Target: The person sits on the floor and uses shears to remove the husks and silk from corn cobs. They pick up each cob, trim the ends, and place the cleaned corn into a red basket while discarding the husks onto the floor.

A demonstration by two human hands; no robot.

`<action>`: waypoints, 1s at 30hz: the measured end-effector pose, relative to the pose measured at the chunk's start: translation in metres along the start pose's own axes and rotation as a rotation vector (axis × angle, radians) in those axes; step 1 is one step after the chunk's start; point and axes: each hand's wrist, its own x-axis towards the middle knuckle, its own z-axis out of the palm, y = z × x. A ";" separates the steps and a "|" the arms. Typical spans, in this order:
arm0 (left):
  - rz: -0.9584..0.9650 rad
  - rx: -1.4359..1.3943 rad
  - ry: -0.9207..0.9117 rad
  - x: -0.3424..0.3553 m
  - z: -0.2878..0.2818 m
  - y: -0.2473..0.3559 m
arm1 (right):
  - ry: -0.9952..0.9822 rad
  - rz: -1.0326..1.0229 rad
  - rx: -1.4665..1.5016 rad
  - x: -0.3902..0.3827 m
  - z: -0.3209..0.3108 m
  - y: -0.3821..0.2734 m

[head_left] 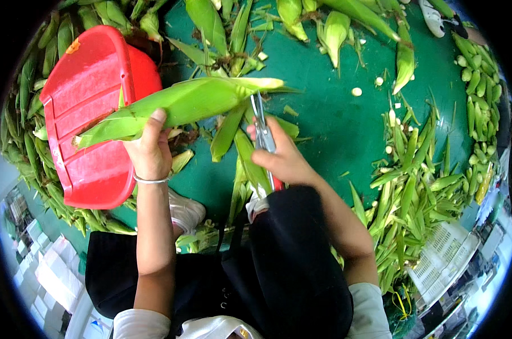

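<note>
My left hand (150, 151) is closed around an ear of corn (185, 104) in its green husk. The ear lies nearly level, its pale stalk end toward the right. In my right hand (283, 151) is a pair of pruning shears (264, 135) with grey metal and a bit of red at the handle. The shears' blades point up at the stalk end of the ear; whether they touch or cut it I cannot tell. Below the held ear, a few loose green husk leaves (250, 161) lie near my right hand.
A red plastic chair or stool (92, 141) stands at the left before a heap of unhusked corn (27, 101). More ears (335, 34) lie on the green floor (318, 73) ahead. At right are a husk pile (408, 192), trimmed ears (485, 107) and a white crate (443, 257).
</note>
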 end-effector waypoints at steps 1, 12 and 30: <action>0.021 0.062 -0.025 -0.006 -0.001 -0.001 | 0.067 -0.037 -0.060 0.006 0.006 -0.001; -0.171 -0.520 -0.117 -0.008 -0.034 0.001 | 0.016 0.163 0.710 -0.011 0.016 -0.013; 0.002 1.042 -0.906 0.013 0.032 0.008 | 0.058 -0.314 -0.537 -0.016 0.003 -0.043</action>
